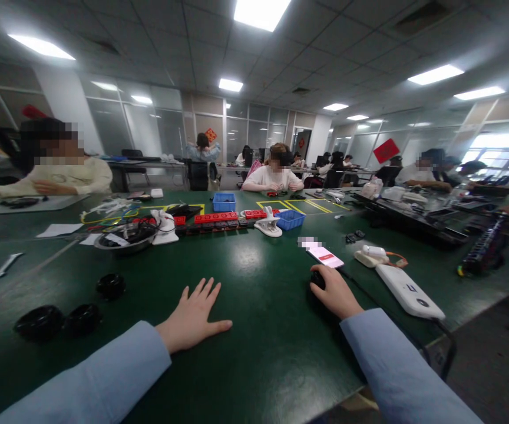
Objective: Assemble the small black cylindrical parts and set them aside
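My left hand (191,318) lies flat on the green table (254,306), fingers spread, with nothing in it. To the right, my right hand (334,290) is wrapped round a small black object (318,280), whose lower part the fingers and palm hide. Just beyond that hand lies a phone (325,255) with a lit screen. A white power bank (410,291) with a cable rests farther right, and behind it is a small white device (373,253). Left of my left hand sit black rolls, the nearest to it being a small one (111,286).
A wrench (6,265) lies at the far left. Along the table's middle are a metal bowl of cables (126,241), red blocks (215,218), white clamps (268,224) and blue bins (224,202). Several people sit around; a black tray (413,221) stands at the right.
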{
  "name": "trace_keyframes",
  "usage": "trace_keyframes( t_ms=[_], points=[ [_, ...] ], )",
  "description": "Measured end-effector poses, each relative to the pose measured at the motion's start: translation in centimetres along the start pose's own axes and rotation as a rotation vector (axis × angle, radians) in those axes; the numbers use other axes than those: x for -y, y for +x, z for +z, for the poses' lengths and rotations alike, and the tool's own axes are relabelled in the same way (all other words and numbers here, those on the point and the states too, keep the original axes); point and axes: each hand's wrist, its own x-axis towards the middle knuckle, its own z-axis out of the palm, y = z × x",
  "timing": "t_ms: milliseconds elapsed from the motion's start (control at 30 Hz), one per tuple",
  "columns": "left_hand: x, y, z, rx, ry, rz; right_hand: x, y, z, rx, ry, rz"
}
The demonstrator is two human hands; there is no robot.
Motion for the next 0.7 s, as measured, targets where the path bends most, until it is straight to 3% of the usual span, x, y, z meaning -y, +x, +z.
trace_keyframes(
  t_ms=[700],
  points=[
    [0.54,0.19,0.67,-0.022,-0.007,0.023,0.12,0.17,0.36,-0.104,-0.118,-0.067]
  ],
)
